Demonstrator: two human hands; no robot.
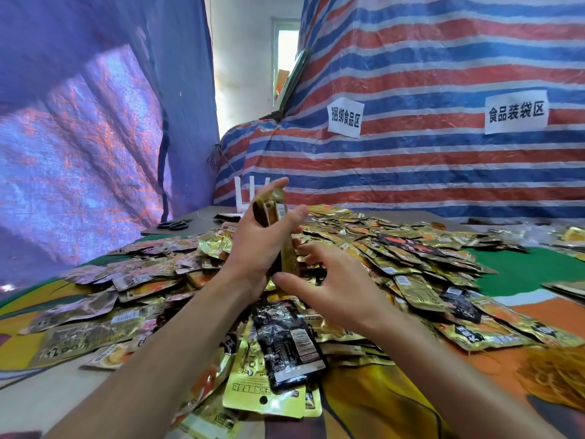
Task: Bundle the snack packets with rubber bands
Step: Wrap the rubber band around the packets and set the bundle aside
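Note:
A wide heap of gold and black snack packets (395, 248) covers the table in front of me. My left hand (256, 245) grips a small upright stack of gold packets (274, 206) above the heap, thumb and fingers curled round it. My right hand (329, 286) hovers just right of the stack's lower end, fingers spread and loosely bent, holding nothing. A pile of yellow-orange rubber bands (554, 375) lies at the lower right on the table. One black packet (286, 340) lies on top of the heap between my forearms.
A colourful cloth (519, 270) covers the table. Black scissors (174, 224) lie at the far left edge of a grey board. Striped tarpaulin (443, 172) with two paper signs hangs behind; purple tarpaulin (82, 137) closes the left side.

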